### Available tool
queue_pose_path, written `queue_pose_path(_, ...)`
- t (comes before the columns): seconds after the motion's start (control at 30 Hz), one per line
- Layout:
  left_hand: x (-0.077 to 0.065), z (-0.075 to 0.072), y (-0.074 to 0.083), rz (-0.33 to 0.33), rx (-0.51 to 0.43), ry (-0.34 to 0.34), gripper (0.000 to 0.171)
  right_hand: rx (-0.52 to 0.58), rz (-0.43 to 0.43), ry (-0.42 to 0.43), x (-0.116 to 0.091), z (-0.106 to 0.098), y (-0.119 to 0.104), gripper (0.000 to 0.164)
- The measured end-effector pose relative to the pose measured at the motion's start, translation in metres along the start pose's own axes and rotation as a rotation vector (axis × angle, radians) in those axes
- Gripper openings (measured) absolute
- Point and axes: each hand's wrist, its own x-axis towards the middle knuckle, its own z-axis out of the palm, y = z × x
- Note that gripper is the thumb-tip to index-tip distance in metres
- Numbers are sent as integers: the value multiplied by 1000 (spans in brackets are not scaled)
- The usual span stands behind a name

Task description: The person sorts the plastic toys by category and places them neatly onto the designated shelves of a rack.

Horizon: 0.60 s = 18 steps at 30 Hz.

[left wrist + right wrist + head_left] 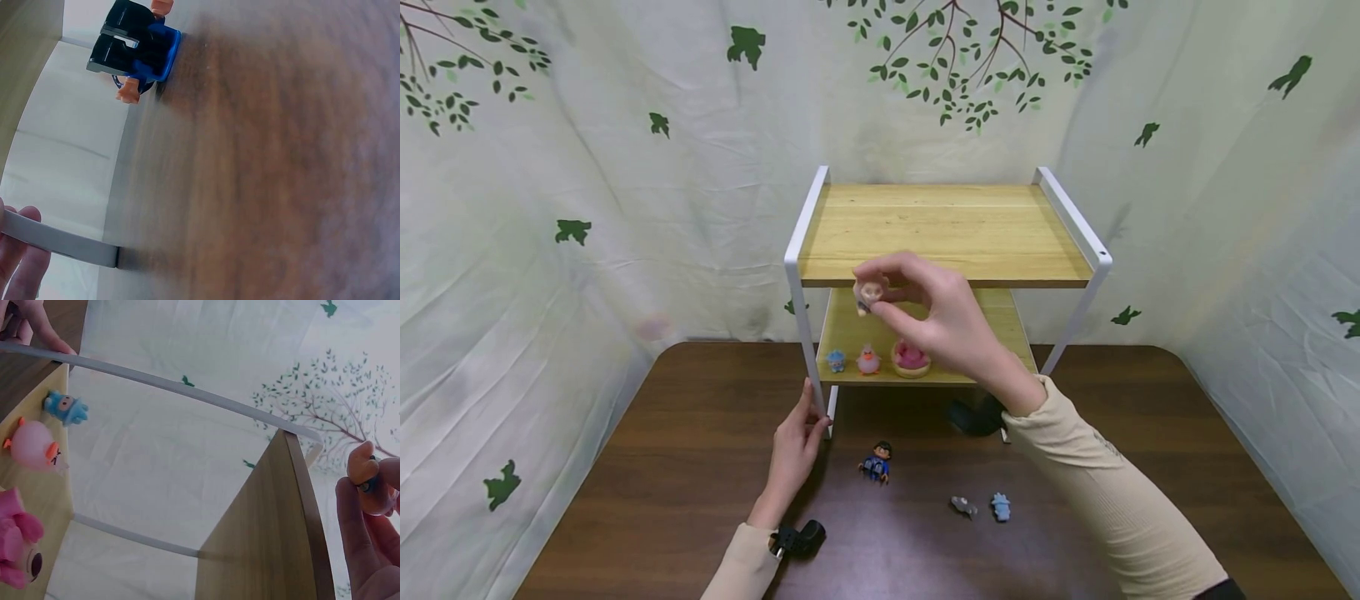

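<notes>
My right hand (932, 312) pinches a small peach-coloured figurine (870, 291) between thumb and fingers, in front of the upper shelf's front edge. In the right wrist view the figurine (369, 481) shows a blue-green band, and fingers cover part of it. My left hand (796, 437) grips the white front left leg (811, 358) of the two-tier rack; the left wrist view shows the fingers around this leg (69, 242) near its foot. On the lower shelf (985, 333) stand a small blue figurine (836, 360), a pink duck-like toy (868, 360) and a pink toy in a round tan holder (912, 357).
The upper wooden shelf (940, 229) spans the white frame. On the dark brown table (700, 467) in front lie a toy figure in blue (877, 463), a small grey toy (962, 506) and a light blue toy (1001, 507). A leaf-printed white curtain (700, 183) surrounds the table.
</notes>
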Motion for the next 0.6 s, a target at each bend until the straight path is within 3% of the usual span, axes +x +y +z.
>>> queue_pose_path(0.6, 0, 1, -1, 4, -5, 9, 91, 30, 48, 12, 28, 4, 8, 25)
